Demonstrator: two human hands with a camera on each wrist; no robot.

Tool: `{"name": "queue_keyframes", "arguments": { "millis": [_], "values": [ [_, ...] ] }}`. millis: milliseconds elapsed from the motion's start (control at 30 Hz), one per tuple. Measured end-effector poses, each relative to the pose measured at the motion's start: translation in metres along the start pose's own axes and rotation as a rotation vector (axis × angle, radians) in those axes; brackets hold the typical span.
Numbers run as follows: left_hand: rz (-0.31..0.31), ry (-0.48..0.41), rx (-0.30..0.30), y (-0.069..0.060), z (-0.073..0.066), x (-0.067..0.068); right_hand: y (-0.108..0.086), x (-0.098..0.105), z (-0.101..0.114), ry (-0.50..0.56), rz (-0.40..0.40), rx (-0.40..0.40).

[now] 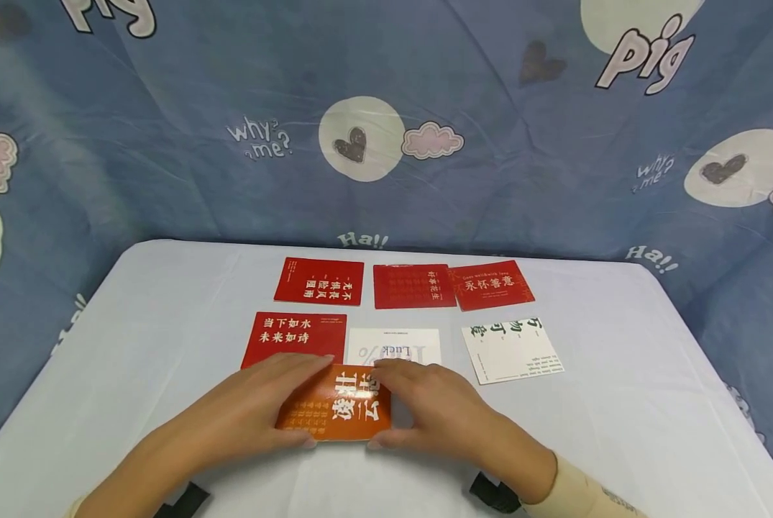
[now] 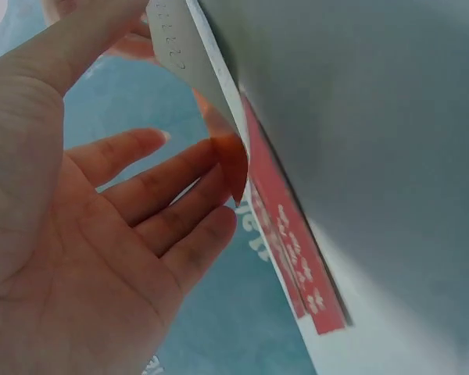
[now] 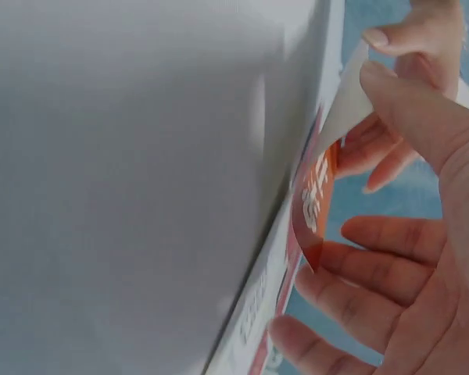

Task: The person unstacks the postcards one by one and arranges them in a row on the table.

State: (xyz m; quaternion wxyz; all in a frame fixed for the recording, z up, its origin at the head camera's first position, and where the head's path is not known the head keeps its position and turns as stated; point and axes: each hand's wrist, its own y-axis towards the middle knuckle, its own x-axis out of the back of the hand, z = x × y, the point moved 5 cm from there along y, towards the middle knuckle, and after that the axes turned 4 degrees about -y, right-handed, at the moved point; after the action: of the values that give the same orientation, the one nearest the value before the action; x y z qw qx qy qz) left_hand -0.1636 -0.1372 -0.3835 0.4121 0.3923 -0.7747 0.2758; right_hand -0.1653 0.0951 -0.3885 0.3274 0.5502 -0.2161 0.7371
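An orange card (image 1: 324,399) with large white characters is held between both hands near the table's front. My left hand (image 1: 257,404) grips its left side, thumb at the near edge and fingers toward the far edge. On the right side my right hand (image 1: 447,406) grips it the same way. Both wrist views show the card bowed, its pale underside (image 3: 348,105) facing the thumbs. Just beyond it lie a red card (image 1: 295,345) with white characters and a white card (image 1: 421,342) reading "Luck", both partly hidden by the orange card or the hands.
Farther back lie three red cards: one on the left (image 1: 321,280), one in the middle (image 1: 415,286), and a tilted one (image 1: 492,285) meeting it. A white card (image 1: 512,352) with green characters lies at right. Patterned blue cloth (image 1: 425,201) hangs behind the white table (image 1: 619,403).
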Motion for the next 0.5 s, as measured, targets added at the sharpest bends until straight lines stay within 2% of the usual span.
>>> {"name": "queue_keyframes", "arguments": {
  "millis": [167,400,500],
  "values": [
    [0.015,-0.015,0.067,-0.012,0.009,0.000,0.003,-0.006,0.013,-0.024,-0.015,0.009],
    [-0.003,-0.002,0.066,-0.031,0.018,0.002,0.008,-0.013,0.029,-0.044,-0.042,0.043],
    [0.010,-0.016,0.099,-0.036,0.022,0.000,0.011,-0.016,0.034,-0.061,-0.041,0.057]
  ]
}}
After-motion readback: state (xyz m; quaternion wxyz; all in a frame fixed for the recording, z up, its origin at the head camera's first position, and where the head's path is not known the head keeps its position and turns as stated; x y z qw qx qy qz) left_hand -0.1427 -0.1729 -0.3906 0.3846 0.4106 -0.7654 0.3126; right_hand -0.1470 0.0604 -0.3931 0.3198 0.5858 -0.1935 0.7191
